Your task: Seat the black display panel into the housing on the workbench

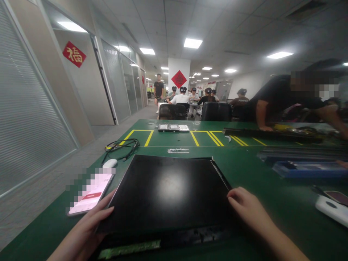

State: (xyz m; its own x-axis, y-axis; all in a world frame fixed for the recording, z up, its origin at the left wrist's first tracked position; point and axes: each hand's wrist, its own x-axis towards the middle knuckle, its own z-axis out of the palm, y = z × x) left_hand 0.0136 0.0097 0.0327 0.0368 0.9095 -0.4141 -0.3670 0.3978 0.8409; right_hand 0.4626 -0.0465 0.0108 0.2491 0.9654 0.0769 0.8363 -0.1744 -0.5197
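A flat black screen panel (146, 195) lies in front of me, a round light reflection on its glossy face. My left hand (95, 217) grips its left edge, thumb on top and the other fingers out of sight beneath. At the right edge my right hand (241, 199) is closed in a pinch, its fingertips partly hidden. A thin dark frame edge (219, 173) shows along the panel's far right side. Under the near edge there is a dark part with a green strip (130, 249).
Left of the panel are a phone (92, 194), a white mouse (110, 163) and a coiled black cable (123, 148). Drives (174, 127) sit at the back of the green table (239, 170). Right are a blue tray (307, 169) and a white device (331, 209); a co-worker (277, 90) leans over.
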